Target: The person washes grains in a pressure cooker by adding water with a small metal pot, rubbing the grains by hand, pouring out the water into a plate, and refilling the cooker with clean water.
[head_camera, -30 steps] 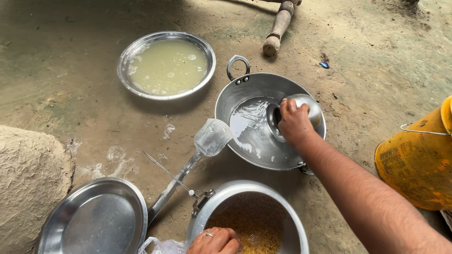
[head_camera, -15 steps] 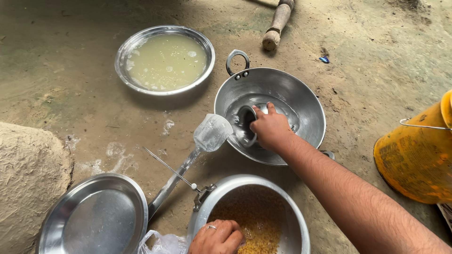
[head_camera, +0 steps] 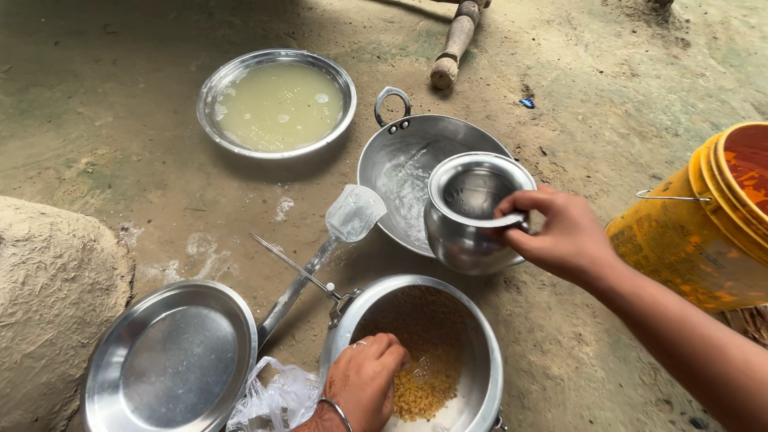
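Right hand (head_camera: 560, 236): closed on the rim of a small steel water pot (head_camera: 468, 212), held above a steel wok (head_camera: 400, 160). Left hand (head_camera: 364, 380): fingers bent, resting in the yellow lentils (head_camera: 424, 352) of a steel cooking pot (head_camera: 480, 352).

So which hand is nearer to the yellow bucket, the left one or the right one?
Right. The right hand grips the rim of the small steel pot, just beside the yellow bucket. The left hand is farther away, in the pot of yellow lentils.
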